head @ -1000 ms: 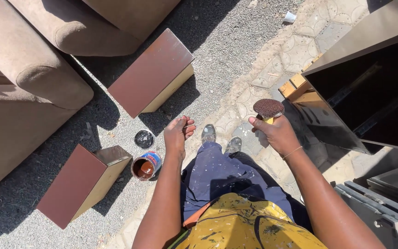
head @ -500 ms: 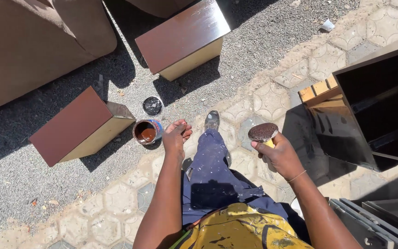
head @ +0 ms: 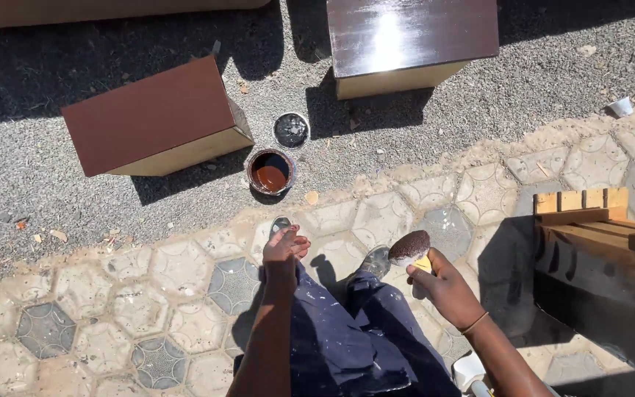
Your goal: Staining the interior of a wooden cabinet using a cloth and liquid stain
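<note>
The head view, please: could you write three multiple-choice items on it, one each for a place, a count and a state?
1. Where is the open paint tin?
A. on gravel beside the matt brown box
B. on the paving
C. on the glossy box

2. How many brown boxes lie on the gravel?
A. one
B. two
C. four

3. The right hand is
A. empty
B. holding a brush
C. in the tin

A: gravel surrounds the tin.
B: two boxes show.
B: its fingers grip the handle; the left hand is empty.

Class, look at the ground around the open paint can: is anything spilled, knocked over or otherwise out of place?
Nothing stands out. The paint can stands upright on the gravel with its lid lying beside it, and no spilled paint shows around them.
</note>
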